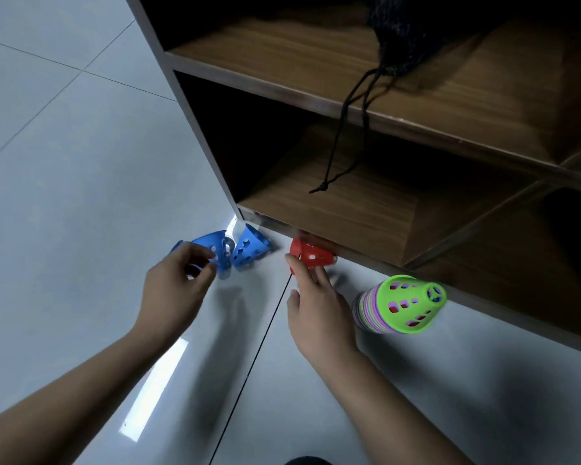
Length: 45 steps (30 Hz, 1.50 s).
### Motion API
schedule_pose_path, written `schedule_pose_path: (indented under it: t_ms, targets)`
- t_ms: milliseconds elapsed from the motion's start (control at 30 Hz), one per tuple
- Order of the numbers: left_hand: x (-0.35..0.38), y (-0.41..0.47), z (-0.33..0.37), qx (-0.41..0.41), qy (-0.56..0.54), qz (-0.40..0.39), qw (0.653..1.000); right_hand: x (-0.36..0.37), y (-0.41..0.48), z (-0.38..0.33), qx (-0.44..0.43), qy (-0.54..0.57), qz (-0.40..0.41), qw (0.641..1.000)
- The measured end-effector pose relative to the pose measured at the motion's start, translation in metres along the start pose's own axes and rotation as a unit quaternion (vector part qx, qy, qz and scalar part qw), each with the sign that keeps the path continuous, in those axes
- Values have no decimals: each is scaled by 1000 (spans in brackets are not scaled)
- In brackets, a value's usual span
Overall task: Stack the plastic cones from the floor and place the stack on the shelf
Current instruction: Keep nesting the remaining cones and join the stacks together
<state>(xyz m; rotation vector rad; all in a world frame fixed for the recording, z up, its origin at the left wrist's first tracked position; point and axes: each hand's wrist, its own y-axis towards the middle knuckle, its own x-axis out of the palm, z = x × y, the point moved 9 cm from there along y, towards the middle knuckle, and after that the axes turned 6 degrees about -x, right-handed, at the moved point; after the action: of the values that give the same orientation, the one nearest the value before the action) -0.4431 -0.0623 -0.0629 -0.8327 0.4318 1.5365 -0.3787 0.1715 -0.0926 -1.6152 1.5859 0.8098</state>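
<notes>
Two blue cones lie tipped on the floor by the shelf's corner. My left hand (pixel 178 280) pinches the rim of the nearer blue cone (pixel 212 248); the other blue cone (pixel 250 246) lies just right of it. A red cone (pixel 312 253) lies on its side against the shelf base, and the straight fingers of my right hand (pixel 316 307) touch its rim. A stack of several cones with a green cone on top (pixel 406 303) stands on the floor to the right of my right hand.
The wooden shelf unit (pixel 282 95) rises ahead with open compartments. A black mesh bag (pixel 403 38) sits on the upper shelf, its drawstring (pixel 343 135) hanging down over the lower compartment. Glossy white floor tiles (pixel 81 196) spread to the left.
</notes>
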Motion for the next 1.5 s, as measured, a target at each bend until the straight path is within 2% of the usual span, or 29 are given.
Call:
schedule_pose_path:
  t_ms: [133, 367, 600, 800, 1067, 1233, 1367, 1500]
  targets:
    - [-18, 9, -36, 23, 50, 73, 996, 3, 19, 9, 15, -94, -29, 995]
    - [-22, 12, -67, 18, 37, 83, 996, -3, 29, 11, 21, -111, -3, 994]
    - [-18, 15, -98, -130, -69, 52, 988, 11, 21, 16, -14, -122, -23, 992]
    - [-16, 16, -107, -144, -81, 31, 986, 12, 5, 15, -17, -118, 12, 993]
    - [-25, 14, -90, -137, -81, 39, 987, -22, -20, -17, -76, 46, 110, 990]
    - [-31, -16, -54, -127, -165, 29, 978, -63, -41, -28, -49, 130, 172, 975]
    - [-24, -38, -21, -127, -238, -10, 963, -95, -61, -30, 1, 241, 202, 949]
    - [-7, -53, 12, -121, -292, -91, 944, -116, -82, -21, 80, 405, 225, 883]
